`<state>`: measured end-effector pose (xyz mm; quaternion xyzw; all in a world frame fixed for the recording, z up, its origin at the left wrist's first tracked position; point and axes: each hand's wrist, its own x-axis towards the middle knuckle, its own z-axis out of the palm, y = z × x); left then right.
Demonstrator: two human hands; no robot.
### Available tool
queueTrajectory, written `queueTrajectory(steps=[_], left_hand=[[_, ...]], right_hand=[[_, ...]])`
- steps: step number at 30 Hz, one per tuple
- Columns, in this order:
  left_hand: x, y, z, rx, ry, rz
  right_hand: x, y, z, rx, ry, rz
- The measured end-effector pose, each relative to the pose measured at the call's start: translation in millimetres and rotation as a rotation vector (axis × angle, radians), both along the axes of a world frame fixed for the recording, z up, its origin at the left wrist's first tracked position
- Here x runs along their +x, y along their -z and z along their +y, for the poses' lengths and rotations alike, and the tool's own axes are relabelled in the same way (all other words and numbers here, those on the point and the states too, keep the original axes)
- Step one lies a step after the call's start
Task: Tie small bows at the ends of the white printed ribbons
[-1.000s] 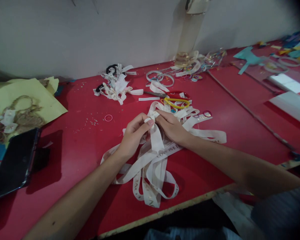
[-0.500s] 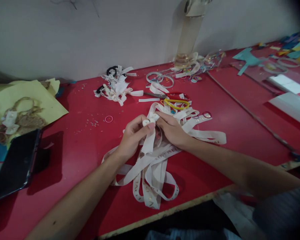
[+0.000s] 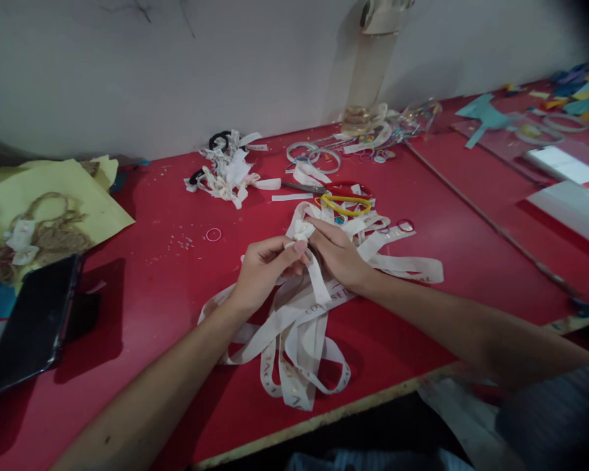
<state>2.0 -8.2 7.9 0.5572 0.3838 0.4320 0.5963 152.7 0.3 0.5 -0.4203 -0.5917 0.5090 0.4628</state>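
Note:
Between my hands is a knotted part of a white ribbon (image 3: 318,278), its loose tail hanging down toward me. My left hand (image 3: 269,261) pinches the ribbon from the left, thumb and forefinger together. From the right, my right hand (image 3: 338,254) grips the same knot, its fingertips partly hidden behind the ribbon. Below them a heap of long printed ribbon (image 3: 294,327) with gold lettering lies in loops on the red table. Scissors (image 3: 346,204) with red and yellow handles lie just beyond my hands.
Tied white ribbon pieces (image 3: 230,170) lie near the wall. A pink elastic ring (image 3: 214,234) rests left of my hands. A phone (image 3: 32,320) leans at the left beside yellow paper (image 3: 98,209). A clear bottle (image 3: 373,72) stands at the back; a metal rod (image 3: 491,216) lies right.
The ribbon tail has swung to the right, and the round white pieces at the knot are now mostly covered by my left fingers. My left fingers have curled in; both arms stay put.

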Motion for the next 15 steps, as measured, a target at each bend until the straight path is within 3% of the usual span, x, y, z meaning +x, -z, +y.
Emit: queueTrajectory(steps=[8, 15], left_hand=[[-0.2, 1.7, -1.2, 0.101, -0.106, 0.032], [-0.3, 6.1, 2.4, 0.115, -0.184, -0.05]], right_hand=[[1.7, -2.7, -2.5, 0.033, -0.047, 0.006], [-2.5, -1.4, -3.9, -0.08, -0.173, 0.141]])
